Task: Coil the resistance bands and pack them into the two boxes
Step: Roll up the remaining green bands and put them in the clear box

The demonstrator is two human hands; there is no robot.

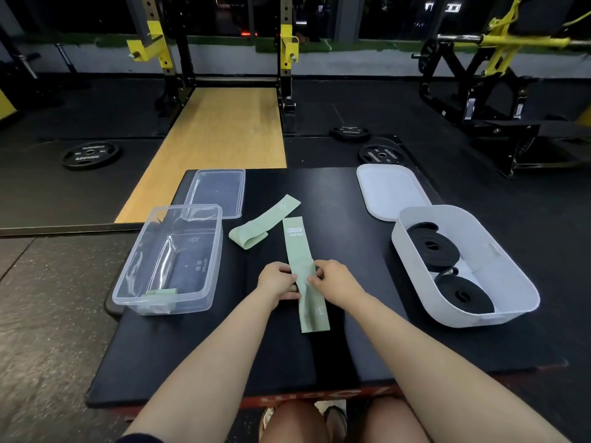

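Head view: a person sits at a black surface (319, 356) in a gym, with both arms stretched out over it.
Left hand (277, 280): its fingers are curled onto the left edge of a long green band (307, 273) and hold it.
Right hand (334, 280): its fingers (315, 280) pinch the right edge of the same band, just across from the left hand.
Long band: it lies flat and straight on the middle of the surface, with one end near the person and the other end pointing away. White marks show near both ends.
Second green band (263, 226): it lies loose and slanted, just left of the far end of the long band. Its near end is folded over.
Clear box (211, 251): it sits on the left side of the surface. A folded green band (161, 292) lies inside, at the near wall.
Clear lid (217, 193): it lies flat behind the clear box and touches it.
White box (518, 282): it sits on the right side of the surface. Two black coils (433, 246) lie inside, one farther and one nearer.
White lid (391, 190): it lies flat behind the white box.
Floor: dark mats, a wooden strip (220, 142), round black weight plates (90, 154) and yellow and black racks (289, 49) farther back.
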